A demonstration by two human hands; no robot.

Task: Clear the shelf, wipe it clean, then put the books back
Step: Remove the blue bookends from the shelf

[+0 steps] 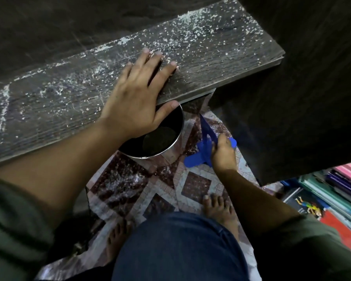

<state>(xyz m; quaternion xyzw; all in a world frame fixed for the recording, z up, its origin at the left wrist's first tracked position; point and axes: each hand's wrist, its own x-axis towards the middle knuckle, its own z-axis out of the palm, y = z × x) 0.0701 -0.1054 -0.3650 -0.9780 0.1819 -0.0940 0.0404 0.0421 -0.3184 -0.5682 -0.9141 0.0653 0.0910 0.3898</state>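
A dark wooden shelf board runs across the upper view, bare of books and sprinkled with white dust and crumbs. My left hand lies flat on it with fingers straight and spread, the thumb hanging over the front edge. Below the edge, my right hand grips a blue plastic object, possibly a dustpan or scoop, held low above the floor. A stack of colourful books lies on the floor at the lower right.
A round metal container with dark contents stands on the floor just under the shelf edge, below my left thumb. The patterned tile floor carries scattered white dust. My bare feet stand close to the shelf. A dark panel rises on the right.
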